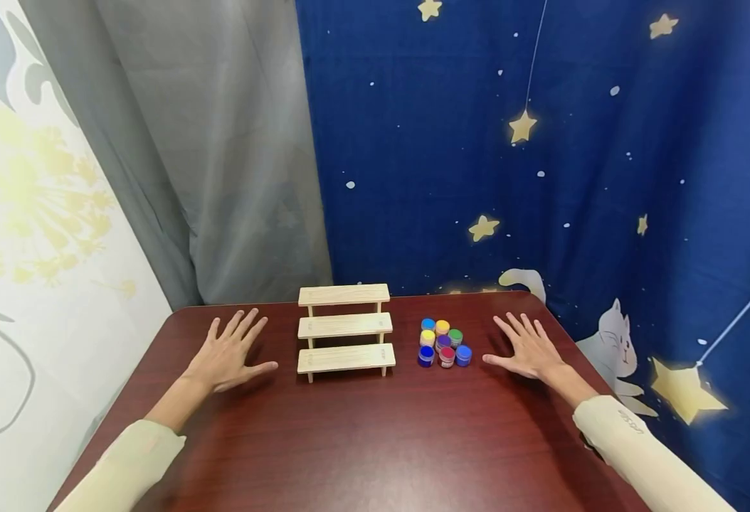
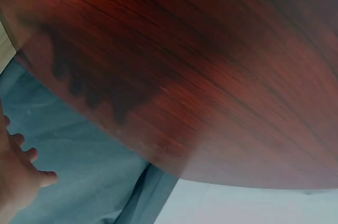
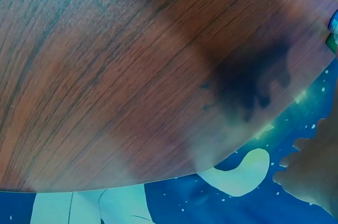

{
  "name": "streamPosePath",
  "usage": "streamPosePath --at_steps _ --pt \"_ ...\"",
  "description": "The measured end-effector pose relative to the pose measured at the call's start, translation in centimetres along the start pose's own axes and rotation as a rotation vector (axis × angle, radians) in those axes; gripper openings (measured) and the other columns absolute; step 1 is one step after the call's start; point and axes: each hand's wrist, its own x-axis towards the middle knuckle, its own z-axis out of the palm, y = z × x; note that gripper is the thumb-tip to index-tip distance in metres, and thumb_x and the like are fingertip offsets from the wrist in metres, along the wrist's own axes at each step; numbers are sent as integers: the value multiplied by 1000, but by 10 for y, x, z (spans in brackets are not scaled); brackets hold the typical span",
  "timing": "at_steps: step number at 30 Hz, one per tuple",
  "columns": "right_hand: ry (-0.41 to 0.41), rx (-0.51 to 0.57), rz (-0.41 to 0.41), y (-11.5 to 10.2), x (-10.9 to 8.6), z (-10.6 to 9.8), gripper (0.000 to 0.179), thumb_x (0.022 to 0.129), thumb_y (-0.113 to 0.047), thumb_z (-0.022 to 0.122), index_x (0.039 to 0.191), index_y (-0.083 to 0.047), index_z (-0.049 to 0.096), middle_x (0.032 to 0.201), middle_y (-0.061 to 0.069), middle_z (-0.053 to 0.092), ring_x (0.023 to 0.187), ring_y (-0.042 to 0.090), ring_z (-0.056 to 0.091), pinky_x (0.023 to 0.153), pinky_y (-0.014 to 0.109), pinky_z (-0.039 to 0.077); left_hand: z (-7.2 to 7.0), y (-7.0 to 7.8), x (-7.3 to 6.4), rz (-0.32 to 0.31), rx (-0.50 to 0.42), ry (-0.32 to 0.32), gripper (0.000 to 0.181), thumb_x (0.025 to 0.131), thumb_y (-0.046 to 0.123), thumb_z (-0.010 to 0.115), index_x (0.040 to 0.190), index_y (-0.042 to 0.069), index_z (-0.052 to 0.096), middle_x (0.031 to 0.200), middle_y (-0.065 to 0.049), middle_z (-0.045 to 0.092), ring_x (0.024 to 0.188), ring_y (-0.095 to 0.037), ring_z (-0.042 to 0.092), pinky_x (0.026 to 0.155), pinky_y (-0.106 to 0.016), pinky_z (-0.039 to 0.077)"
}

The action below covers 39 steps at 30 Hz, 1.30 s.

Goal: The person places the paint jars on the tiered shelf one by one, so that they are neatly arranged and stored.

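My left hand (image 1: 226, 355), fingers spread, is over the left part of the dark red table and holds nothing. To its right stands a three-step wooden rack (image 1: 346, 326) with bare shelves. Just right of the rack sits a cluster of small paint jars: blue, yellow, orange, green, purple and a red jar (image 1: 447, 357). My right hand (image 1: 527, 350), also spread and holding nothing, is to the right of the jars, apart from them. In the left wrist view part of the left hand (image 2: 18, 174) shows at the edge; the right wrist view shows part of the right hand (image 3: 311, 168).
The wooden table (image 1: 375, 434) has rounded far corners. Behind it hang a grey curtain (image 1: 240, 178) and a blue curtain (image 1: 426, 178) with stars and cats. A white patterned surface (image 1: 42, 320) borders the left side.
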Motion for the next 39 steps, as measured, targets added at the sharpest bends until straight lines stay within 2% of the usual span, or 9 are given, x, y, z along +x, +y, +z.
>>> streamPosePath --at_steps 6,13,22,29,39 --pt "10 52 -20 -9 -3 0 101 86 -69 69 159 -6 39 161 31 34 149 56 23 122 65 12 0 8 5 10 -18 0 102 89 79 59 161 10 37 166 -19 32 151 -44 30 115 -73 18" --pt "-13 83 -20 -19 -4 -1 99 89 -71 65 160 -8 37 160 29 37 149 53 27 122 65 13 2 16 9 18 -51 7 100 89 77 61 161 11 39 165 -19 34 150 -44 32 116 -72 18" --pt "-25 155 -46 -29 -3 3 97 90 -67 69 161 -10 37 159 27 40 149 49 31 121 63 20 8 23 12 2 -126 -25 100 89 79 59 161 13 39 164 -17 37 152 -41 28 118 -70 16" --pt "-56 241 -19 -36 -4 3 95 90 -65 71 162 -13 36 161 24 39 149 50 30 114 70 28 11 30 13 -17 -198 -39 98 89 76 62 160 13 41 161 -18 41 150 -42 34 117 -69 22" --pt "-29 343 -69 -40 -5 10 90 90 -57 76 158 -10 42 153 23 51 136 45 51 106 67 41 14 38 14 -56 -356 -89 98 87 77 63 156 10 46 155 -18 49 144 -40 44 114 -61 36"
